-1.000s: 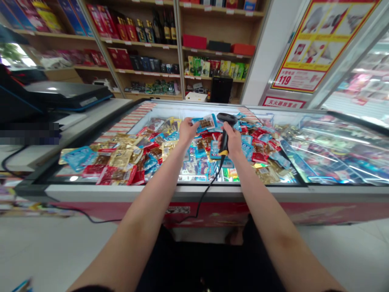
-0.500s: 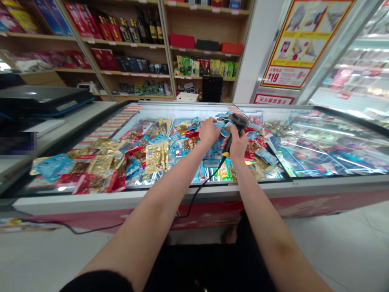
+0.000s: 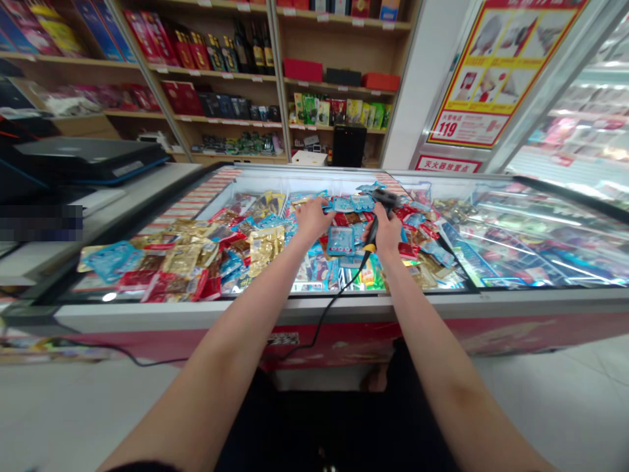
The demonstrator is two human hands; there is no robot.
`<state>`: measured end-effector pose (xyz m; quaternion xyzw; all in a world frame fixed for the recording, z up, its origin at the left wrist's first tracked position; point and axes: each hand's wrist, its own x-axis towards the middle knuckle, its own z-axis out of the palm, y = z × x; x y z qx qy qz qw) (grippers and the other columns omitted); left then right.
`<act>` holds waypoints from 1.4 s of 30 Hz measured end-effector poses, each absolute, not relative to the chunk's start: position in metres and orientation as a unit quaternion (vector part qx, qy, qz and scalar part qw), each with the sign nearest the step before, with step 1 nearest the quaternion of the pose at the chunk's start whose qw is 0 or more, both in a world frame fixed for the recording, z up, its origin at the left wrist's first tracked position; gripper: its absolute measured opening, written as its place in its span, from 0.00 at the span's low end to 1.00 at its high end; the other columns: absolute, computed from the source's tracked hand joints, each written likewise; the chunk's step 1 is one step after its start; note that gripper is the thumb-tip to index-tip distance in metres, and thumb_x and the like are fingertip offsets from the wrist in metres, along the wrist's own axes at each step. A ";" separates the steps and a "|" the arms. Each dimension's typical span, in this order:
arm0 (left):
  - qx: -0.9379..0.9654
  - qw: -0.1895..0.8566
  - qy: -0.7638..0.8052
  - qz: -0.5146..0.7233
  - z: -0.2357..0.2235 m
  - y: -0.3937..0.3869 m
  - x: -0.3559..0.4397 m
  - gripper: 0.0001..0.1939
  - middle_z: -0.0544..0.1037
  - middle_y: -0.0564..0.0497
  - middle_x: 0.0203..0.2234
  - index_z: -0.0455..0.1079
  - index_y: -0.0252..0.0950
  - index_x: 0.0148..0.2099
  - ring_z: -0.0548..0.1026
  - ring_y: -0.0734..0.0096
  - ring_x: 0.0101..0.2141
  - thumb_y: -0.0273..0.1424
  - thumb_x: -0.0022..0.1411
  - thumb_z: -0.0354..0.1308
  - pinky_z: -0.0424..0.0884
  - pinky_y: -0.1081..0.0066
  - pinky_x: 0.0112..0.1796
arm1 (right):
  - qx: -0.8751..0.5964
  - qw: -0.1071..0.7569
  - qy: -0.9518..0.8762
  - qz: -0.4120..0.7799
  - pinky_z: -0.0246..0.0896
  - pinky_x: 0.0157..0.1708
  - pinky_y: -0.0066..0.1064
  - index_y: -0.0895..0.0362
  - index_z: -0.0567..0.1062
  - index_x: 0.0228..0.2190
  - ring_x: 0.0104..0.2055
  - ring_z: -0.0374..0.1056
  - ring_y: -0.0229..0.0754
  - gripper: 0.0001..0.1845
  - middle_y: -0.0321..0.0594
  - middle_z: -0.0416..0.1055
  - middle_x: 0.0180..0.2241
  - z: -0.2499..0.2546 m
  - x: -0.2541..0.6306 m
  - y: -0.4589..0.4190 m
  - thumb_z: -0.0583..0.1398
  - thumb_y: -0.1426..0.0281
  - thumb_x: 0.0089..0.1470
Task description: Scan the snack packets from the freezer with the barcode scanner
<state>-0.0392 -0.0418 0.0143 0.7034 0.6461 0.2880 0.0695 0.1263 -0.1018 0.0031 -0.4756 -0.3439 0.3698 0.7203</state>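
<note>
Scanner [image 3: 384,198] clenched in right hand [image 3: 388,231] over blue snack packets [image 3: 343,204], toward freezer's back edge [image 3: 314,169]; left hand [image 3: 314,221] open, fingertips on packets. Risk: cord [image 3: 339,295] catching on front rim [image 3: 295,303] could jerk scanner loose.

A black barcode scanner [image 3: 372,235] with a yellow collar sits tilted, its head up and away over the heap of snacks, and its black cord [image 3: 325,308] trails down and off to the left. Just beside it lies a flat blue packet [image 3: 341,240], face up, with more blue packets [image 3: 350,204] in a crumpled row just beyond.
</note>
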 end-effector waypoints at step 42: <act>0.558 0.229 0.648 0.464 0.004 -0.007 -0.175 0.19 0.80 0.51 0.30 0.74 0.36 0.35 0.79 0.60 0.36 0.35 0.40 0.75 0.72 0.66 0.40 | -0.389 0.536 -0.486 0.570 0.60 0.11 0.26 0.53 0.69 0.34 0.12 0.65 0.37 0.25 0.30 0.70 0.15 0.014 0.022 -0.071 0.70 0.47 0.55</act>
